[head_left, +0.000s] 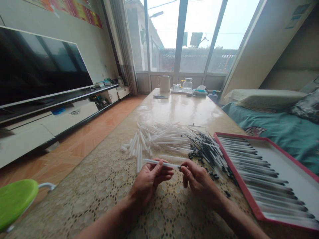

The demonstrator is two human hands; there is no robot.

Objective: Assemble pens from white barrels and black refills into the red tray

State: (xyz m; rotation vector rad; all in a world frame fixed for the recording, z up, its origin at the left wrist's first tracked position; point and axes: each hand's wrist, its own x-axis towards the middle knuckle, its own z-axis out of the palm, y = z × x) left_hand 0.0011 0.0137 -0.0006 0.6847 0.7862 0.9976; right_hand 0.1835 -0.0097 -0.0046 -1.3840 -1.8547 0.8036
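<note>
My left hand is closed around a slim white pen barrel, thumb on top, the barrel lying nearly level. At the barrel's right end, my right hand pinches a small black pen plug, partly hidden by the fingers. Beyond the hands lies a loose heap of white pen barrels. To its right are thin black pen refills in a bundle, with small black plugs scattered around them.
At the right, a red-rimmed box holds a row of white pens with black ends. A kettle and glass jug stand at the table's far end. A green stool is at the left; a patterned cloth covers the table.
</note>
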